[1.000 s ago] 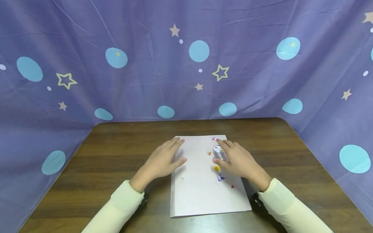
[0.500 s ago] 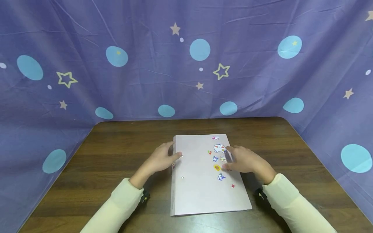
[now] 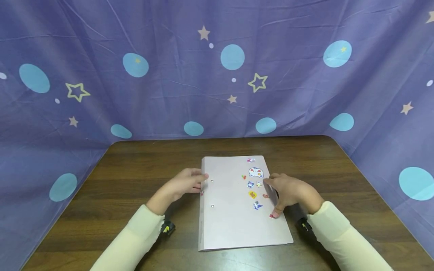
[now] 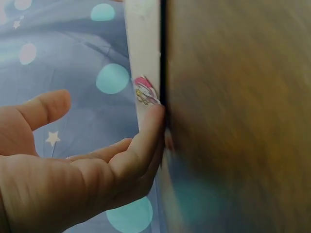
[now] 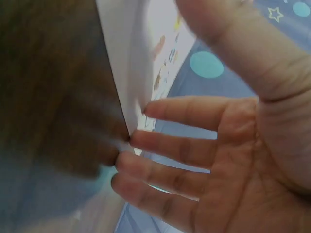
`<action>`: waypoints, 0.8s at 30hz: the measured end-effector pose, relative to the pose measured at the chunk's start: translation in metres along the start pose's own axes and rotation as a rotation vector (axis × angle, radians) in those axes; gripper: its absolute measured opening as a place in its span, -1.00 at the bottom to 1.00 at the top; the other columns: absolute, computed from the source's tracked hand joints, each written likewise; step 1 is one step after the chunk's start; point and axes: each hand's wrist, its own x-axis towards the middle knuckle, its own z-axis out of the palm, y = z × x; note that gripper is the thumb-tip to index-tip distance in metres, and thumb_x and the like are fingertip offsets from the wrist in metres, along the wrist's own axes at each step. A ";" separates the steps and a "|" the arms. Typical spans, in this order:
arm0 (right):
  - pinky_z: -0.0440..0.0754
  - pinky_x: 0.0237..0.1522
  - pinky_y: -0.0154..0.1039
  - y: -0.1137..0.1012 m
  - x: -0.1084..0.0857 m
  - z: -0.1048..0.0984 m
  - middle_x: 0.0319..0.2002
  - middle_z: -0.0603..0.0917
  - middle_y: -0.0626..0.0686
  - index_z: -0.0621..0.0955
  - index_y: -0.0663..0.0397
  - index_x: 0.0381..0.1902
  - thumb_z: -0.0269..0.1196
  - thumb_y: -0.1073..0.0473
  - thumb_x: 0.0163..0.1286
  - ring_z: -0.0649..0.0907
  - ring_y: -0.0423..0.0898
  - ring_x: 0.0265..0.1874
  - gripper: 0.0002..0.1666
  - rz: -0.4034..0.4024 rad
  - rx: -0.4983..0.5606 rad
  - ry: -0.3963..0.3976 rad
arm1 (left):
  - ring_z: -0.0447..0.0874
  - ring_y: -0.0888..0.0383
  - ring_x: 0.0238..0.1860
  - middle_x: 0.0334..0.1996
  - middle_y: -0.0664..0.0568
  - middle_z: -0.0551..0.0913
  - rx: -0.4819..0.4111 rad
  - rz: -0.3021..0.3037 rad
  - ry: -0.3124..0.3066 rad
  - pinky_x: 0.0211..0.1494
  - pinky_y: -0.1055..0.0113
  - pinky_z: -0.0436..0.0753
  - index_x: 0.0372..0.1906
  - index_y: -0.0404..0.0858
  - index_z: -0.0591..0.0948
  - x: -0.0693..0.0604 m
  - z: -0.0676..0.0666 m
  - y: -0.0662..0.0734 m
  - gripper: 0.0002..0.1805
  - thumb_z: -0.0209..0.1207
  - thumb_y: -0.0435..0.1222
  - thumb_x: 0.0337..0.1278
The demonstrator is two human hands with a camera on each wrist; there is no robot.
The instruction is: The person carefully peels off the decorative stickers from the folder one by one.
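No word, brand or number can be read. Along the near part of the white binder's (image 3: pixel 237 226) spine (image 3: pixel 201 222), at its left, run faint grey marks too small to make out. On the right of its cover, the white gamepad-shaped sticker (image 3: pixel 255 172) and the yellow sticker (image 3: pixel 252 194) carry tiny, illegible markings.

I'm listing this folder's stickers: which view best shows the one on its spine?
The left wrist view: the spine sticker looks largest there, pink top plain, the left hand at its lower edge. The head view gives only a tiny patch; the right wrist view doesn't show it.
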 end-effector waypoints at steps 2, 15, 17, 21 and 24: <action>0.48 0.30 0.18 -0.001 0.002 0.002 0.41 0.41 0.25 0.44 0.19 0.44 0.75 -0.14 -0.33 0.43 0.21 0.34 0.35 0.002 -0.029 0.012 | 0.51 -0.19 0.18 0.29 -0.37 0.42 -0.035 -0.009 -0.013 0.24 0.04 0.63 0.47 -0.56 0.23 0.000 0.000 0.000 -0.31 0.13 -0.20 0.49; 0.49 0.31 0.17 -0.003 0.007 0.004 0.37 0.44 0.25 0.45 0.21 0.42 0.75 -0.13 -0.31 0.45 0.19 0.31 0.32 -0.005 -0.058 0.022 | 0.39 -0.29 0.31 0.39 -0.42 0.30 -0.182 -0.034 -0.062 0.38 -0.07 0.49 0.54 -0.53 0.08 0.000 -0.003 0.000 -0.28 0.09 -0.29 0.49; 0.49 0.31 0.17 -0.003 0.007 0.004 0.38 0.44 0.24 0.45 0.21 0.42 0.75 -0.12 -0.31 0.46 0.19 0.30 0.32 -0.004 -0.060 0.021 | 0.42 -0.27 0.29 0.37 -0.42 0.32 -0.204 -0.042 -0.063 0.38 -0.07 0.49 0.54 -0.53 0.06 0.000 -0.004 0.001 -0.28 0.06 -0.30 0.51; 0.50 0.30 0.18 -0.003 0.007 0.005 0.38 0.44 0.24 0.45 0.21 0.43 0.75 -0.12 -0.30 0.46 0.18 0.29 0.31 0.004 -0.058 0.020 | 0.46 -0.21 0.21 0.31 -0.39 0.36 -0.268 -0.067 -0.053 0.36 -0.05 0.51 0.53 -0.53 0.07 0.002 -0.007 0.002 -0.33 0.01 -0.34 0.53; 0.49 0.30 0.18 -0.002 0.007 0.005 0.38 0.44 0.23 0.45 0.21 0.43 0.75 -0.11 -0.29 0.46 0.17 0.29 0.32 0.011 -0.053 0.018 | 0.45 -0.14 0.16 0.28 -0.33 0.36 -0.305 -0.081 -0.050 0.33 0.01 0.51 0.53 -0.53 0.07 0.003 -0.008 0.002 -0.34 0.00 -0.35 0.53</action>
